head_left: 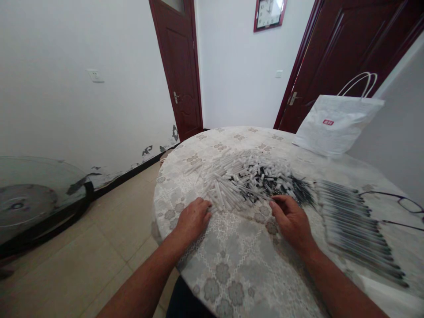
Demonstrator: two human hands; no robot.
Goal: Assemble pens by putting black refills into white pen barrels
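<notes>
Your right hand (289,219) sits nearly pinched beside the heap of tubes (227,192)
Your left hand (194,215) curls at its near-left edge; whether either holds anything, you cannot tell

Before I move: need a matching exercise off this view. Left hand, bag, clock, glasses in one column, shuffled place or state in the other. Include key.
1. Left hand
2. Bag
3. Clock
4. Glasses

A. White, with a red label
B. Unfolded, beside the row of sticks
C. At the near left edge of the pile
D. Red-framed, on the wall

Pairs: 1-C, 2-A, 3-D, 4-B
</notes>
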